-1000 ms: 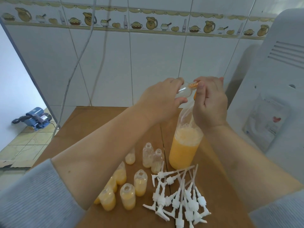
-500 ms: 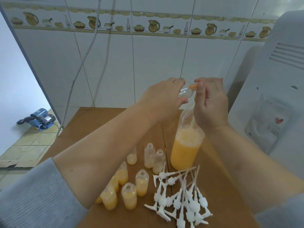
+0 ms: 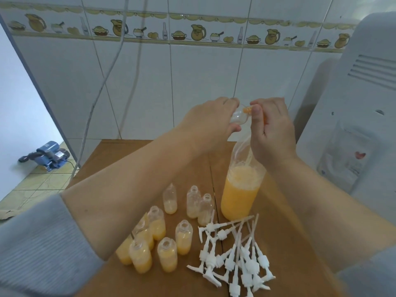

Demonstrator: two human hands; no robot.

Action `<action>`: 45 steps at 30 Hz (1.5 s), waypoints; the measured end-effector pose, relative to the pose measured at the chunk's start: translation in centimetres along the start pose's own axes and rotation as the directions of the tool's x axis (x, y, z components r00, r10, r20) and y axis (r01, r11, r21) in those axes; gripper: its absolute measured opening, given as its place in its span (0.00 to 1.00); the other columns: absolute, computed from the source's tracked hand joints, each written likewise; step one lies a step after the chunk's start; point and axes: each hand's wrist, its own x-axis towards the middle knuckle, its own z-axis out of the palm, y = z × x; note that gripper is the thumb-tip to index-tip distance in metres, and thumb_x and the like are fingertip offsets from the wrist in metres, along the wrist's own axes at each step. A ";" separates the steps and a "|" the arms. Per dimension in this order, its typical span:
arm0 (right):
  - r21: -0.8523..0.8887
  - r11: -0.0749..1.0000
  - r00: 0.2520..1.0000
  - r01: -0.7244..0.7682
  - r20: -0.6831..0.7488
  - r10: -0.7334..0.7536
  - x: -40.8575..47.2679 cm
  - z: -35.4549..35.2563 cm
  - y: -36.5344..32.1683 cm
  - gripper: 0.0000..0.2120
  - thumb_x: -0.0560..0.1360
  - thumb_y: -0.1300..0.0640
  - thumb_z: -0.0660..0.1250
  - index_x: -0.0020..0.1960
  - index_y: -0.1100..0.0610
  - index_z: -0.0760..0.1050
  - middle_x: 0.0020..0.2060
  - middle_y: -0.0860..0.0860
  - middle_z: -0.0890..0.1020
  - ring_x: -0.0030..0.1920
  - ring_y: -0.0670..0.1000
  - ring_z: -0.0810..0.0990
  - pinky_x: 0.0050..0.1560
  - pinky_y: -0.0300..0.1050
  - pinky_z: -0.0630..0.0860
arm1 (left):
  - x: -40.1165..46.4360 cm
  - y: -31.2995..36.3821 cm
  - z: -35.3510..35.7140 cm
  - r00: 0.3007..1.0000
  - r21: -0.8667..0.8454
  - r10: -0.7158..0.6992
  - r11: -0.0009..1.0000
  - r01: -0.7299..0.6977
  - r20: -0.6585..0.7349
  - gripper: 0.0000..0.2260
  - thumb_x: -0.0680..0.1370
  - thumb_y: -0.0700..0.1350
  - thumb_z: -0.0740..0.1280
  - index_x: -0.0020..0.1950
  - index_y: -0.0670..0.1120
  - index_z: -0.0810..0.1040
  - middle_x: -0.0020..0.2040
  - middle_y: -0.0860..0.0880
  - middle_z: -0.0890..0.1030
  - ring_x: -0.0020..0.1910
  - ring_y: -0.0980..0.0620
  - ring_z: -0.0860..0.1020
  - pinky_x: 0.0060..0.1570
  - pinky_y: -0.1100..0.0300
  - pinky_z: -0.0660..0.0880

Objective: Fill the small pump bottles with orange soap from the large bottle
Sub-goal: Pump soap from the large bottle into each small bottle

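Two hands work above the large clear plastic bottle of orange soap [image 3: 240, 189], which stands on the brown wooden surface [image 3: 150, 159] directly below them. Left hand [image 3: 210, 123]: fingers curled round a small clear plastic bottle [image 3: 237, 116], held tilted on its side with the neck toward the right hand. Right hand [image 3: 272, 129]: fingertips pinching an orange-smeared item at that neck; what it is cannot be told. Step in hand, by judgement: dosing soap into the small bottle. To do it well, keep the neck steady over the large bottle so drips fall back in, and feed slowly, since the soap looks thick and foamy on top. Below the left forearm: a cluster of small clear round-shouldered bottles partly filled with orange soap [image 3: 165, 256], open-necked and upright. Beyond these, nearer the large bottle: three similar bottles with only pale residue at the bottom [image 3: 194, 202]. Below the right hand: a loose heap of white plastic pump heads with long thin dip tubes [image 3: 237, 258], lying crosswise. All plastics smooth and glossy; the surface is matt, with a seam running across it.
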 end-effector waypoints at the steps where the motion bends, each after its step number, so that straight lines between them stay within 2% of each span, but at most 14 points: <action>1: -0.014 1.000 0.999 -0.012 0.032 0.013 0.3 -0.3 -0.2 0.24 0.80 0.46 0.48 0.57 0.62 0.76 0.52 0.55 0.76 0.54 0.49 0.73 0.63 0.59 0.69 | 0.1 0.0 -0.3 1.000 0.014 0.001 1.000 -0.001 -0.004 0.18 0.80 0.53 0.61 0.67 0.46 0.67 0.61 0.49 0.74 0.56 0.47 0.74 0.55 0.50 0.72; 4: -0.014 1.000 1.000 0.005 0.009 -0.005 0.5 -0.6 -0.4 0.25 0.80 0.46 0.48 0.58 0.62 0.75 0.53 0.56 0.75 0.56 0.51 0.73 0.64 0.60 0.68 | 0.2 0.0 -0.5 0.999 0.015 0.014 1.000 -0.013 -0.050 0.19 0.80 0.53 0.61 0.67 0.47 0.66 0.61 0.50 0.74 0.56 0.48 0.74 0.55 0.52 0.72; 8: -0.015 1.000 0.995 0.026 -0.093 -0.028 -0.3 0.0 0.4 0.20 0.81 0.51 0.51 0.54 0.64 0.76 0.48 0.55 0.77 0.52 0.47 0.72 0.60 0.63 0.70 | 0.1 0.2 0.7 0.998 -0.059 0.013 0.998 -0.017 -0.064 0.18 0.79 0.52 0.62 0.67 0.47 0.67 0.60 0.51 0.74 0.56 0.48 0.74 0.55 0.52 0.72; 15: -0.029 0.999 1.000 0.015 0.015 -0.014 0.1 -0.4 -0.4 0.23 0.80 0.47 0.51 0.58 0.63 0.76 0.52 0.56 0.77 0.55 0.49 0.73 0.63 0.61 0.69 | 0.3 -0.3 -0.1 1.000 -0.030 -0.002 1.000 0.001 -0.023 0.18 0.79 0.52 0.62 0.67 0.48 0.67 0.60 0.51 0.74 0.57 0.49 0.74 0.56 0.51 0.72; 18: -0.038 0.997 0.997 0.074 -0.007 -0.074 0.6 -0.9 -0.4 0.23 0.81 0.49 0.51 0.57 0.64 0.76 0.51 0.56 0.79 0.55 0.47 0.71 0.65 0.62 0.67 | 0.4 -0.4 -0.3 0.998 -0.040 0.004 0.999 -0.007 -0.060 0.18 0.79 0.52 0.62 0.68 0.48 0.67 0.60 0.51 0.74 0.56 0.49 0.74 0.55 0.51 0.72; 22: -0.029 0.999 0.994 0.041 -0.098 -0.044 -0.2 0.1 0.4 0.19 0.80 0.52 0.53 0.54 0.64 0.77 0.49 0.56 0.80 0.53 0.47 0.72 0.66 0.60 0.65 | 0.2 -0.1 0.6 0.999 -0.090 -0.005 0.996 0.000 -0.053 0.19 0.79 0.52 0.62 0.68 0.48 0.66 0.61 0.51 0.74 0.58 0.49 0.73 0.57 0.51 0.71; 27: -0.047 0.999 1.000 0.015 -0.014 -0.015 -0.7 0.2 0.1 0.20 0.80 0.50 0.52 0.58 0.63 0.75 0.52 0.56 0.78 0.55 0.46 0.71 0.63 0.63 0.69 | 0.0 -0.3 0.7 1.000 -0.081 -0.013 0.997 0.011 -0.026 0.19 0.79 0.51 0.62 0.68 0.48 0.67 0.61 0.51 0.74 0.57 0.49 0.74 0.55 0.52 0.71; 30: -0.104 0.994 0.998 0.044 0.046 -0.039 0.2 -0.9 -0.1 0.24 0.81 0.47 0.49 0.62 0.62 0.74 0.58 0.56 0.78 0.65 0.50 0.69 0.74 0.55 0.55 | 0.2 -0.4 0.0 0.998 -0.071 -0.002 0.997 -0.003 -0.070 0.18 0.79 0.52 0.63 0.67 0.48 0.67 0.59 0.52 0.74 0.55 0.49 0.74 0.54 0.52 0.72; 33: -0.137 0.990 1.000 0.022 0.010 -0.021 0.3 -1.1 -0.1 0.25 0.81 0.47 0.47 0.62 0.61 0.74 0.60 0.55 0.77 0.69 0.54 0.67 0.74 0.44 0.47 | 0.3 -0.1 0.0 0.996 -0.080 0.000 0.997 -0.006 -0.085 0.19 0.79 0.52 0.62 0.68 0.49 0.66 0.60 0.52 0.74 0.56 0.50 0.74 0.55 0.54 0.71; 36: -0.084 0.996 0.999 -0.018 -0.044 0.014 -0.5 -0.4 0.2 0.22 0.81 0.49 0.49 0.60 0.61 0.75 0.57 0.55 0.79 0.67 0.54 0.70 0.75 0.49 0.53 | 0.1 0.2 0.6 0.998 -0.121 -0.014 0.993 0.006 -0.068 0.19 0.79 0.52 0.62 0.69 0.49 0.66 0.61 0.52 0.74 0.57 0.50 0.73 0.56 0.52 0.72; 39: -0.047 0.998 0.999 -0.038 -0.008 0.038 -0.8 -0.1 -0.1 0.21 0.80 0.48 0.50 0.61 0.60 0.74 0.57 0.55 0.78 0.64 0.51 0.71 0.69 0.57 0.65 | 0.0 0.1 1.0 0.999 -0.099 -0.024 0.995 0.020 -0.041 0.19 0.80 0.52 0.62 0.69 0.48 0.65 0.62 0.51 0.74 0.58 0.49 0.74 0.56 0.52 0.72; 41: -0.071 0.994 0.994 -0.078 0.076 0.083 -0.7 -0.6 -0.5 0.23 0.80 0.45 0.51 0.66 0.57 0.71 0.62 0.53 0.74 0.63 0.47 0.70 0.63 0.44 0.70 | 0.0 -0.1 0.7 0.999 -0.089 -0.023 0.996 0.018 -0.045 0.20 0.80 0.52 0.62 0.70 0.48 0.65 0.63 0.51 0.73 0.59 0.50 0.73 0.56 0.54 0.71; 42: -0.085 0.993 0.989 -0.084 0.118 0.093 -0.5 -1.0 -0.6 0.23 0.80 0.44 0.51 0.69 0.56 0.68 0.64 0.52 0.72 0.63 0.46 0.69 0.60 0.36 0.67 | 0.1 -0.2 0.5 0.998 -0.083 -0.017 0.996 0.012 -0.054 0.20 0.80 0.52 0.62 0.70 0.48 0.65 0.63 0.51 0.73 0.59 0.50 0.73 0.56 0.54 0.71; 45: -0.064 0.997 0.993 -0.052 0.099 0.058 0.1 -2.7 -0.8 0.23 0.80 0.46 0.51 0.70 0.57 0.67 0.67 0.53 0.70 0.65 0.45 0.67 0.61 0.28 0.59 | 0.3 -0.2 -0.3 0.996 -0.074 -0.001 0.997 -0.005 -0.084 0.20 0.79 0.52 0.62 0.69 0.49 0.66 0.62 0.52 0.74 0.58 0.50 0.73 0.56 0.53 0.71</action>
